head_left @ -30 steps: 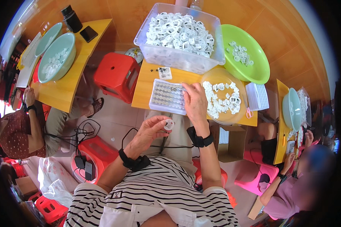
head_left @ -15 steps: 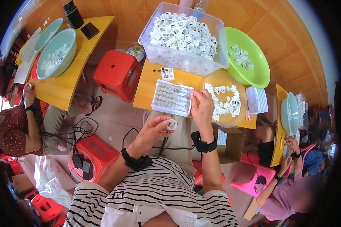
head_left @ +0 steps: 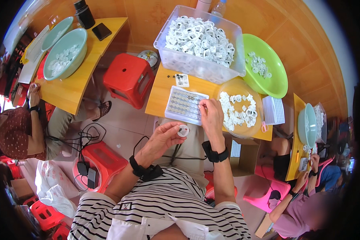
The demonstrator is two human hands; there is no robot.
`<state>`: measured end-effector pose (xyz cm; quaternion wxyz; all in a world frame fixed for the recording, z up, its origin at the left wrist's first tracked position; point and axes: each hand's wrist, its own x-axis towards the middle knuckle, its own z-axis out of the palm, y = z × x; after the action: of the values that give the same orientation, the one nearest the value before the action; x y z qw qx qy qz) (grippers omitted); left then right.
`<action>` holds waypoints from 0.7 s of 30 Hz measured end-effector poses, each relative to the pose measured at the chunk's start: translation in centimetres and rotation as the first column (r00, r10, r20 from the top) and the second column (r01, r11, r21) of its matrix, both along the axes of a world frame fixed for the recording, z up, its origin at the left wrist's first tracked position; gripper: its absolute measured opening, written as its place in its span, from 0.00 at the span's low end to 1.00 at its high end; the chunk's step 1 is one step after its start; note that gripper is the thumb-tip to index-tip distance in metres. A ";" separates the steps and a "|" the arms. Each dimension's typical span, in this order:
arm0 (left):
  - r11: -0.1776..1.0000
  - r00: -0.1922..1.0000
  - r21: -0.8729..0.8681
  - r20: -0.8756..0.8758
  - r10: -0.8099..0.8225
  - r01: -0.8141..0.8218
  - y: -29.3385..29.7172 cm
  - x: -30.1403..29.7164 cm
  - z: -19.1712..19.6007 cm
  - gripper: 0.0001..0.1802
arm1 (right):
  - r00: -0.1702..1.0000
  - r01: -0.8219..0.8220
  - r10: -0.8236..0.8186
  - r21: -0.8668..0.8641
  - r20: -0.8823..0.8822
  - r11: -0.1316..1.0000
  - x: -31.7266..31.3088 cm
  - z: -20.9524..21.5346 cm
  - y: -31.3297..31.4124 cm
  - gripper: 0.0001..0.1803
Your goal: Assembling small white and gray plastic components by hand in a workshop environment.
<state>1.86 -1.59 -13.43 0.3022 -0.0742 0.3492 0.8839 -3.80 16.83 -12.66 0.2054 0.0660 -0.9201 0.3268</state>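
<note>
My left hand [head_left: 164,140] is closed in a pinch on a small round white plastic part [head_left: 183,131], held in front of the table's near edge. Small dark and reddish spots show inside that part. My right hand [head_left: 212,120] has its thumb and fingertips drawn together at the right side of a white tray [head_left: 173,113]. Whatever sits between those fingertips, if anything, is hidden. Rows of small silvery-grey discs [head_left: 182,102] fill the tray. To its right stands a round clear tub [head_left: 244,134] with white plastic parts [head_left: 230,120] in it.
A clear bin [head_left: 196,68] heaped with white ring-like parts stands behind the tray. Beside it leans a green basin [head_left: 274,82]. Pink scissors [head_left: 264,127] and stacked white trays [head_left: 274,110] lie at right. Red stools [head_left: 126,76] flank the table; co-workers sit on both sides.
The view has shifted slightly. My right fingertips have moved inward over the tray's right edge. The white part in my left hand looks slightly turned.
</note>
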 end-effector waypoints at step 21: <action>1.000 1.000 0.013 -0.029 0.009 -0.009 1.3 0.8 0.7 0.10 | 0.985 -0.082 0.078 -0.019 -0.154 0.996 8.8 2.1 -3.1 0.11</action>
<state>2.65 -0.27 -12.71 0.2936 -0.0609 0.3474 0.8885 5.03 13.71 -10.54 0.2628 0.1253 -0.8941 0.3403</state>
